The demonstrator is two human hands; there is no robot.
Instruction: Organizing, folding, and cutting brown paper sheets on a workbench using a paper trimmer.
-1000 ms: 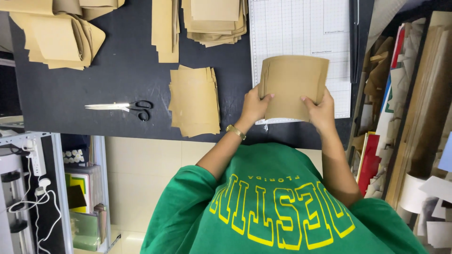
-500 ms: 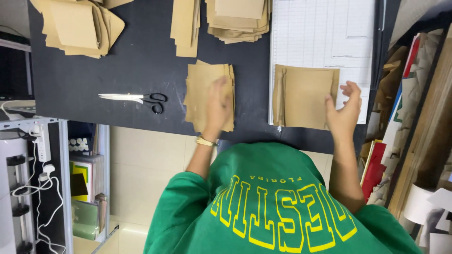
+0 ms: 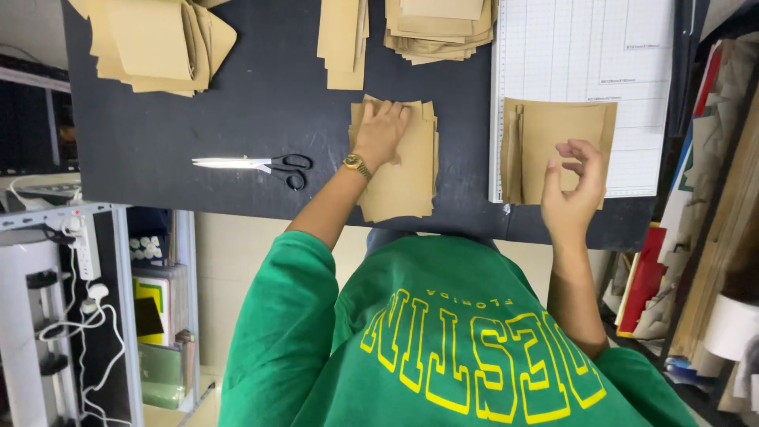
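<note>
Two bare hands work over a black counter (image 3: 261, 119), seen from above the person's green sweatshirt. Left hand (image 3: 381, 133), a gold wristwatch at its wrist, lies palm-down with fingers spread flat on a stack of tan kraft-paper sheets (image 3: 405, 178) near the counter's front edge; it presses on the top sheet and grips nothing. Right hand (image 3: 575, 190) hovers half-curled, fingers loosely bent and empty, just over the lower edge of a folded tan paper envelope (image 3: 553, 134). That envelope lies flat on a white gridded cutting mat (image 3: 581, 47) at the counter's right side, well apart from the stack. Black-handled scissors (image 3: 257, 164) lie closed to the left of the stack. Further tan paper piles (image 3: 154, 39) sit along the far edge of the counter.
</note>
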